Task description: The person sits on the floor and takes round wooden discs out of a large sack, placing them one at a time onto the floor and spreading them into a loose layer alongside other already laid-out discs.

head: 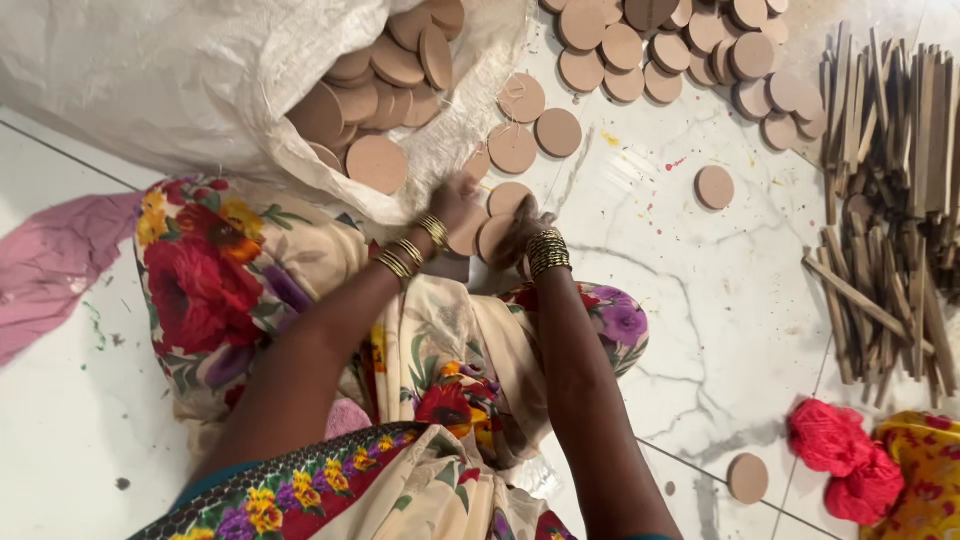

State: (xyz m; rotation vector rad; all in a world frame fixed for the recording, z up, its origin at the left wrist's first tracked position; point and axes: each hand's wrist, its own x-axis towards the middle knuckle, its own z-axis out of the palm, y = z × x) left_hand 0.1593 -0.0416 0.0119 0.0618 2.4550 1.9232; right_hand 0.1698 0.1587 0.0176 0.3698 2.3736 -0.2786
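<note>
Lap: floral cream, red and purple patterned garment, nearest the lens, spread over folded knees on white marbled stone floor.
Far left: crumpled pink cloth is seen lying flat on the floor, apart from the work.
Sack: white woven plastic sack, mouth open toward the lap, is filled with round flat brown fibreboard discs.
Left hand: gold bangles at the wrist; fingers are closed on the sack's frayed lip, holding it.
Right hand: stacked dark bangles; fingers are curled around a small handful of the discs, just beside the sack mouth.
Step in hand: judged to be discs being drawn out of the sack.
Next move: the handful would likely have to be carried clear of the lip.
Floor, upper centre: loose pile of like discs; strays lie near it.
Right: heap of thin wooden sticks.
Lower right: bundle of red yarn, touching yellow patterned fabric.
</note>
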